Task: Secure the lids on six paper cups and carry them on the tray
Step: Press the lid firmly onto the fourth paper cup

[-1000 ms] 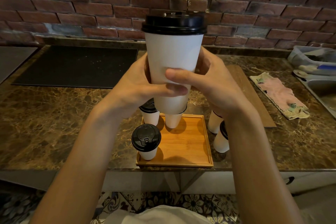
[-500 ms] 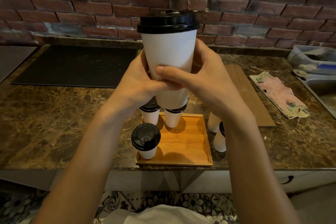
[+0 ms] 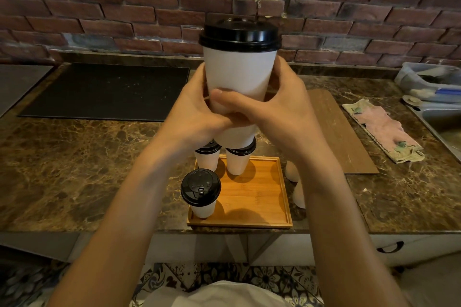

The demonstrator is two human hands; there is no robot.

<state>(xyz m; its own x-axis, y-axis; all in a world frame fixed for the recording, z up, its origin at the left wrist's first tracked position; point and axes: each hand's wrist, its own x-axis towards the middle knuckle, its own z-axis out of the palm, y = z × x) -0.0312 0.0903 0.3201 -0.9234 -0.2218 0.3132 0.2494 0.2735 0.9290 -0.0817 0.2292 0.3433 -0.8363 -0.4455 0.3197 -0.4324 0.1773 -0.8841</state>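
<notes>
Both hands clamped on one cup. Left hand (image 3: 194,112) wraps the lower left side, right hand (image 3: 282,112) the lower right. The right thumb lies across the front and overlaps the left hand's digits, so the hands touch each other.

Held paper cup (image 3: 239,70): white, upright, in the air, well clear of the worktop. Black lid (image 3: 240,35) is on it and looks level all round. Can't tell from this angle whether it is fully snapped down.

Below the cup is a wooden tray (image 3: 257,197) at the near edge of the worktop (image 3: 74,169). Three lidded cups stand on it:
- front-left cup (image 3: 200,187), at the tray's near left corner, lid top fully visible
- back-left cup (image 3: 207,159), partly hidden by the left hand
- back-middle cup (image 3: 238,162), just beside the back-left one, directly under the held cup

The right half of the tray is bare wood.

Two more cups stand off the tray, just to its right on the worktop: far cup (image 3: 290,171) and near cup (image 3: 299,194). The right forearm hides their tops, so their lid state is unknown.

Further out there is a black mat (image 3: 104,92) back left and a wooden board (image 3: 341,132) right of the hands. Beyond the board is a crumpled cloth (image 3: 381,127), then the sink edge (image 3: 444,127) with a plastic container (image 3: 429,82) behind it. A brick wall (image 3: 124,7) runs along the back. Patterned floor tiles (image 3: 262,279) show below the worktop.
</notes>
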